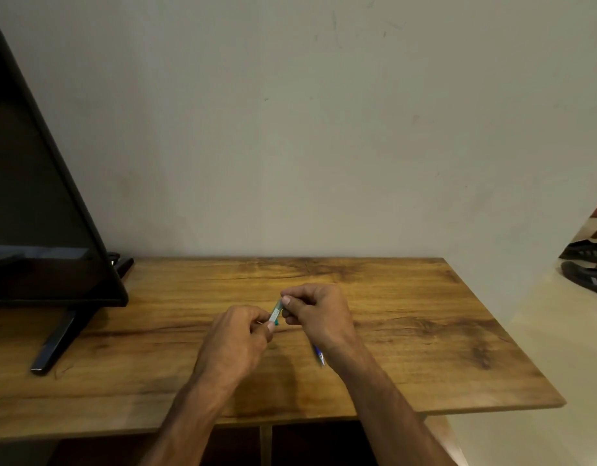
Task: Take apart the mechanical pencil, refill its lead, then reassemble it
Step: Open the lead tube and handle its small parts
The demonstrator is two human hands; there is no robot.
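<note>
Over the middle of the wooden table (425, 348), both my hands meet on a small clear case with a teal end, the lead case (277, 311). My left hand (238, 341) pinches its lower teal end. My right hand (319, 314) pinches its upper end between thumb and fingers. A blue mechanical pencil (319, 355) lies on the table under my right wrist, mostly hidden by the forearm, with its clear tip pointing toward me.
A black flat screen (38, 203) on a stand with a long black foot (55, 344) fills the table's left side. The wall rises right behind the table. Dark sandals (586, 274) lie on the floor at the far right.
</note>
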